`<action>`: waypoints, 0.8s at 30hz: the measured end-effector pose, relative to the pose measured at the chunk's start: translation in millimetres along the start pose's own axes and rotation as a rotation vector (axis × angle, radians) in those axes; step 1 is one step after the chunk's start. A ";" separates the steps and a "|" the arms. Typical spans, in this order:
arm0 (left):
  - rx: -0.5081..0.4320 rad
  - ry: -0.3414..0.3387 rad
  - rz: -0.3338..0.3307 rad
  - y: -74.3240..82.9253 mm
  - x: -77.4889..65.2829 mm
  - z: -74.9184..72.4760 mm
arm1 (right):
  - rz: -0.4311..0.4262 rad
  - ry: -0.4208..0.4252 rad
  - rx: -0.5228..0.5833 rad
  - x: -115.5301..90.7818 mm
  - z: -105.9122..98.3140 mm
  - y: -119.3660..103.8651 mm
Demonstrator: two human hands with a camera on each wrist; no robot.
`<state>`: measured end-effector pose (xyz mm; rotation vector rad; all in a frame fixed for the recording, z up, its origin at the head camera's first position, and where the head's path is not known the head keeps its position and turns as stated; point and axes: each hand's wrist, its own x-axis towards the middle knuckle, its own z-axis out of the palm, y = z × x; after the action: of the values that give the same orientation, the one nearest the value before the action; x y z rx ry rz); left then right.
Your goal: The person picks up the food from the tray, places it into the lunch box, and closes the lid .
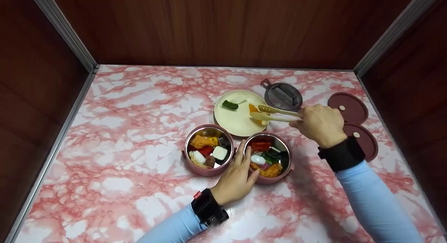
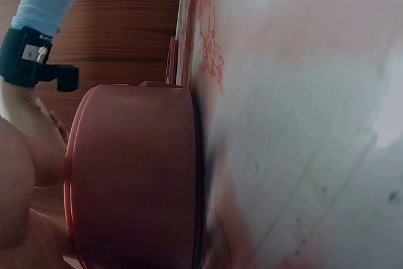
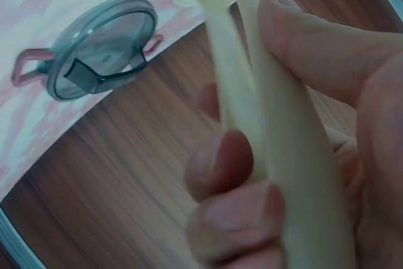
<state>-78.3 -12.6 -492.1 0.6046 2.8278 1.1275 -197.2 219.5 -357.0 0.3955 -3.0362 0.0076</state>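
Note:
My right hand (image 1: 320, 124) grips cream tongs (image 1: 279, 118), fingers wrapped round both handles in the right wrist view. The tong tips are at an orange-yellow food piece (image 1: 254, 109) on the cream plate (image 1: 237, 127); whether they pinch it I cannot tell. A dark green food piece (image 1: 230, 104) lies at the plate's left. My left hand (image 1: 234, 182) rests against the left side of the right-hand pink lunch bowl (image 1: 270, 180), fingers extended along its rim. That bowl holds red, white, green and browned food pieces. In the left wrist view its pink wall (image 2: 135, 174) fills the middle.
Left of my left hand stands another pink bowl (image 1: 206, 171) with several food pieces. Behind the tongs lies a grey clear lid (image 1: 283, 96) with pink clips. Two dark red round lids (image 1: 352, 112) lie at the right. Wooden walls (image 1: 223, 30) enclose the marbled table (image 1: 122, 138).

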 end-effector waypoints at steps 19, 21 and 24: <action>-0.007 -0.001 -0.005 -0.6 0.2 -0.7 | -0.026 -0.213 -0.125 52.4 -24.3 -1.5; -0.004 0.000 -0.002 -0.6 0.1 -0.5 | -0.025 -0.234 -0.119 53.3 -23.7 2.2; -0.005 0.001 0.002 -0.8 -0.1 0.1 | -0.030 -0.246 -0.112 53.2 -23.5 8.9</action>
<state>-78.5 -13.1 -492.7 0.6073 2.8255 1.1349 -248.9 214.8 -329.2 0.4646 -3.2504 -0.2283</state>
